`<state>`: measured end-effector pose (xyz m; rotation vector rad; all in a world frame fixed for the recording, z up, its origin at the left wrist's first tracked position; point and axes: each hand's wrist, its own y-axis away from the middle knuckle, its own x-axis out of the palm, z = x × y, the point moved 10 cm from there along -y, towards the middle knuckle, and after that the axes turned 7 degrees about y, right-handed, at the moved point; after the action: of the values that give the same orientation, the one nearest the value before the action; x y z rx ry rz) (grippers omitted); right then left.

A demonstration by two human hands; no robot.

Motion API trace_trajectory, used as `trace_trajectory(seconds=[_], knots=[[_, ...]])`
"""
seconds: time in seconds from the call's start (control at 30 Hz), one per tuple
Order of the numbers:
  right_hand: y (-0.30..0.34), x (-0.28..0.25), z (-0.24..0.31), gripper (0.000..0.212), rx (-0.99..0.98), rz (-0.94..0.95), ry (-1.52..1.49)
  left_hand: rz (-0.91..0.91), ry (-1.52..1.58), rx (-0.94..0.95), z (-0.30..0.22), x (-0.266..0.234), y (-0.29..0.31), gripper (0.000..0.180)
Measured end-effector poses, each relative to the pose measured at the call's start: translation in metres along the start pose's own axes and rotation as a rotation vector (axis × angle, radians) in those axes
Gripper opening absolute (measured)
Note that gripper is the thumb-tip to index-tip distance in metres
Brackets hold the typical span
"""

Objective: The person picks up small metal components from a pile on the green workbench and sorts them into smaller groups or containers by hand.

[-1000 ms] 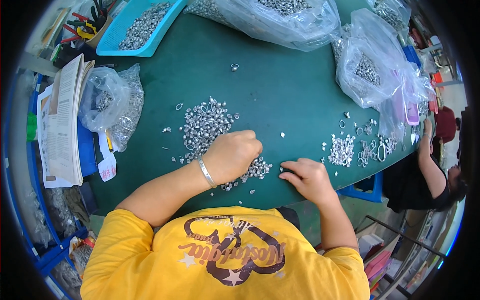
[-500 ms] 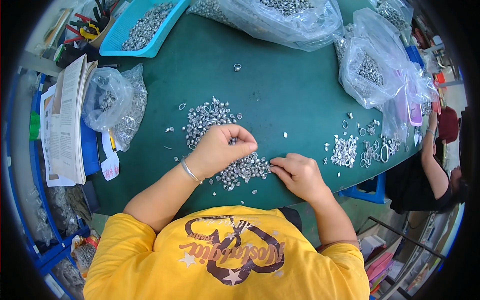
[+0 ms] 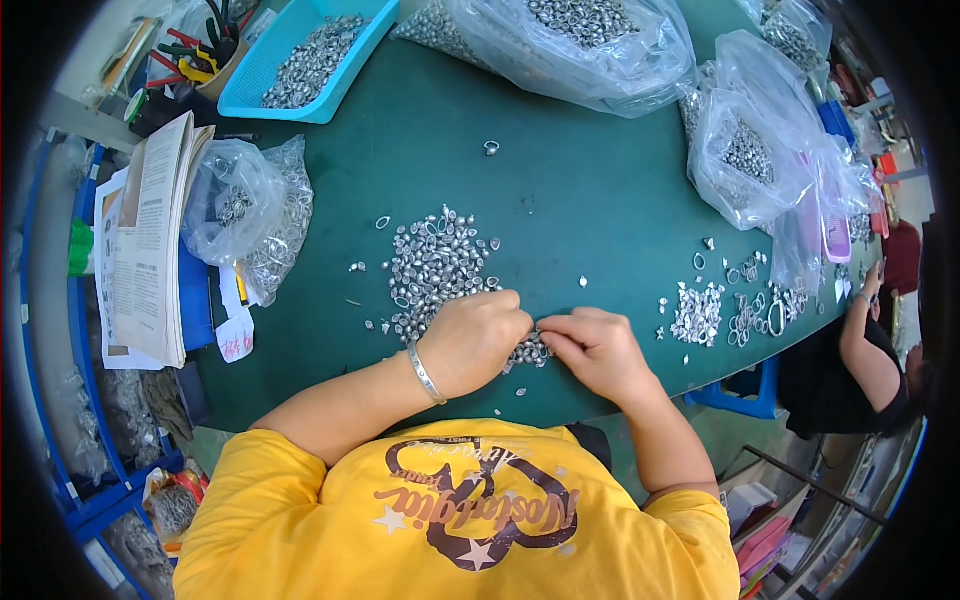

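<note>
A loose pile of small silver-coloured metal pieces, rounded and ring-like [image 3: 435, 262], lies on the green tabletop in front of me. Over its near side my left hand [image 3: 470, 343], with a bracelet at the wrist, is closed, its fingertips turned toward the other hand. My right hand [image 3: 598, 352] is closed in a pinch at the pile's right edge, thumb against forefinger. The fingertips of both hands meet or nearly meet. Whatever lies between them is too small and covered to make out. A single ring-like piece [image 3: 491, 148] lies farther off.
Farther right are flat silver pieces [image 3: 698, 314] and rings [image 3: 748, 318]. Plastic bags of metal parts [image 3: 745, 150] stand at the right and back. A blue basket [image 3: 345, 88] and stacked papers [image 3: 150, 250] are at the left. Another person's arm [image 3: 862, 335] shows at the far right.
My left hand has come down and right from above the pile to my right hand's fingertips. My right hand has barely moved. The whole view has shifted slightly.
</note>
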<state>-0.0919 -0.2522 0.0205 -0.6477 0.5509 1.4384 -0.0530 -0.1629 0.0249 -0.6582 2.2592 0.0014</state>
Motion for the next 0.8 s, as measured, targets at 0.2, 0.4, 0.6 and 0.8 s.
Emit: trace_trajectory(seconds=[0.2,0.4,0.6,0.8], knots=[[-0.005,0.006,0.009,0.008,-0.065,0.010,0.233,-0.011,-0.008,0.018,-0.002,-0.004,0.002,0.006],[0.001,0.014,-0.037,0.009,0.395,-0.005,-1.411,-0.122,-0.044,-0.026,0.004,-0.019,0.006,0.012],[-0.012,0.006,-0.028,0.010,0.293,-0.033,-0.432,-0.181,0.020,-0.047,0.010,-0.027,0.007,0.010],[-0.028,0.008,0.014,0.009,-0.092,-0.052,0.110,-0.222,0.527,-0.477,0.055,-0.044,0.019,0.007]])
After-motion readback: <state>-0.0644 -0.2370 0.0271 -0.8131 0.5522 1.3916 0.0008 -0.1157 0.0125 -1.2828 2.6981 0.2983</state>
